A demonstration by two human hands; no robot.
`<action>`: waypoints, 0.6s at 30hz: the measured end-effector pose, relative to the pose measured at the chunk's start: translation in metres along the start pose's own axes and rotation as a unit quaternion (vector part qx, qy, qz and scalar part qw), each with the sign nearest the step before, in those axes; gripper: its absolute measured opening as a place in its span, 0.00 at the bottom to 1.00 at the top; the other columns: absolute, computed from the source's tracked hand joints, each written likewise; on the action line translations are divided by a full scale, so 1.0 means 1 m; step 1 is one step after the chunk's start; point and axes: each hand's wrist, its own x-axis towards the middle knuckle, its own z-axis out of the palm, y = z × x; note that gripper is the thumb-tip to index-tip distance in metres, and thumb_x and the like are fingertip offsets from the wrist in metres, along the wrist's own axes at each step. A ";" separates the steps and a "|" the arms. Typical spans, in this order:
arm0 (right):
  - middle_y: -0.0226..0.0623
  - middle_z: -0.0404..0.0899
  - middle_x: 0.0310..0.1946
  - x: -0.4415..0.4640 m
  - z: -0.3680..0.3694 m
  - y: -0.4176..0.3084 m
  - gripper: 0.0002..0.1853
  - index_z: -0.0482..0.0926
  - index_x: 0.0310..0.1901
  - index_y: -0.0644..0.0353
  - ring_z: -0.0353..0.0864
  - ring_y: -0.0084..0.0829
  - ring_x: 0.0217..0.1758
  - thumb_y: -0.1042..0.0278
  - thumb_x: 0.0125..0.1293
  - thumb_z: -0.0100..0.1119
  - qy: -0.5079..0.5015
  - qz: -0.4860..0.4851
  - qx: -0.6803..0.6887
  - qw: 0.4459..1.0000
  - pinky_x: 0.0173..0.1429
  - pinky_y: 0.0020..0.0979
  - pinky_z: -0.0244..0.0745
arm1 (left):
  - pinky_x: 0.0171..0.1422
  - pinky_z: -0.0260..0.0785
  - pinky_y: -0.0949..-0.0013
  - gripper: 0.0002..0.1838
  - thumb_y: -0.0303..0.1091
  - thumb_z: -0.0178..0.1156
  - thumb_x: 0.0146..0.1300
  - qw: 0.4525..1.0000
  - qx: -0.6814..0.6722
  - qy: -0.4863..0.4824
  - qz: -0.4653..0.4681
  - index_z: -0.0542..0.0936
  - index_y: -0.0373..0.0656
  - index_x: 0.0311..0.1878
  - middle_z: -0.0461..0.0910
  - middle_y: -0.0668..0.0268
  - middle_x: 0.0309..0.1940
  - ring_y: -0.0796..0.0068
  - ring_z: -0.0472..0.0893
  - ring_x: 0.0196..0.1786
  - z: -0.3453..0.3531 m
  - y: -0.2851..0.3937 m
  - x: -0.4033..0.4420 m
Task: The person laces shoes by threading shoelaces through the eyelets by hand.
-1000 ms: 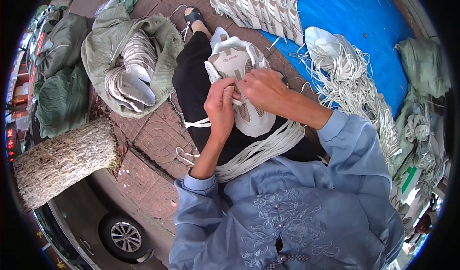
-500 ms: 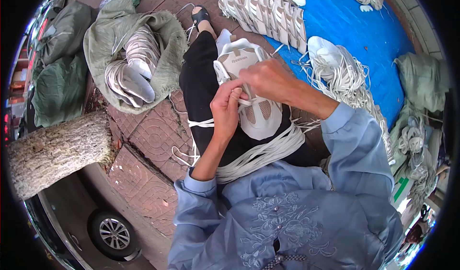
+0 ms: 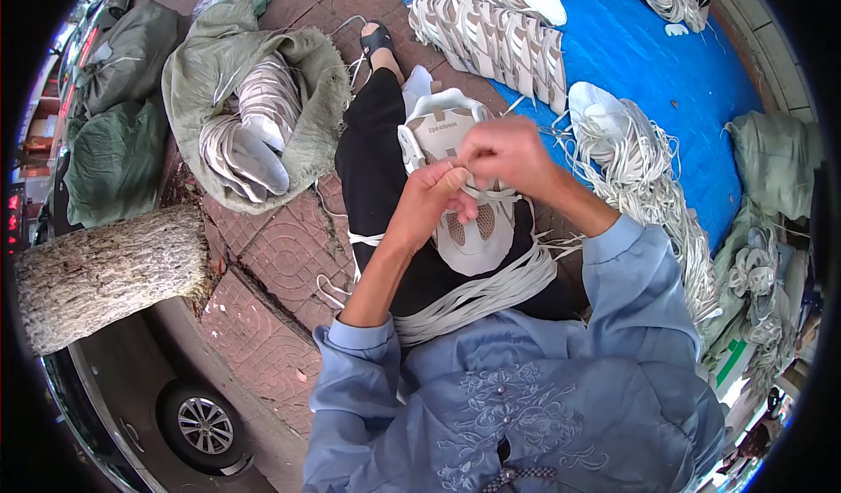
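Note:
A white and beige shoe upper (image 3: 473, 246) with brown mesh panels and "Reebok" on its tongue lies across my lap. Over its middle, my left hand (image 3: 434, 197) is closed, thumb and fingers pinched at the lacing area. Just to the right, my right hand (image 3: 510, 153) is closed in a pinch, its fingertips close to the left thumb. A white shoelace (image 3: 501, 196) crosses the upper by my fingers; the part between the fingertips is mostly hidden. A bundle of white laces (image 3: 482, 299) is draped over my thighs.
Stacked shoe uppers (image 3: 491, 45) and a lace-covered pile of uppers (image 3: 626, 147) lie on a blue tarp (image 3: 701, 108). An open sack (image 3: 307, 73) at left holds more uppers. A tree trunk (image 3: 114, 270) and a parked car's wheel (image 3: 206, 423) are at lower left.
My right hand has shifted slightly right and down. My left hand has turned, its fingers now curled lower beside the lace. The whole view has moved a little.

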 end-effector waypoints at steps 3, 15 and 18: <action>0.29 0.73 0.16 0.006 -0.004 -0.002 0.03 0.74 0.22 0.63 0.72 0.19 0.19 0.81 0.44 0.56 -0.035 0.156 0.107 0.981 0.22 0.23 0.65 | 0.22 0.64 0.80 0.12 0.35 0.46 0.65 0.999 0.043 0.010 0.008 0.73 0.36 0.39 0.74 0.67 0.25 0.81 0.73 0.20 -0.005 -0.001 0.001; 0.37 0.75 0.42 0.013 0.020 0.008 0.28 0.68 0.54 0.64 0.72 0.27 0.47 0.79 0.45 0.53 -0.096 0.287 0.330 0.894 0.54 0.26 0.63 | 0.18 0.55 0.79 0.12 0.35 0.47 0.62 0.910 0.102 0.155 0.372 0.71 0.37 0.28 0.68 0.68 0.18 0.81 0.62 0.13 -0.060 0.178 0.034; 0.40 0.76 0.39 0.034 0.037 -0.018 0.26 0.66 0.54 0.68 0.75 0.29 0.43 0.78 0.48 0.51 -0.092 0.267 0.490 0.825 0.48 0.27 0.68 | 0.24 0.58 0.81 0.07 0.31 0.47 0.59 0.934 0.116 -0.005 0.339 0.72 0.37 0.32 0.69 0.69 0.22 0.82 0.66 0.21 -0.097 0.274 0.047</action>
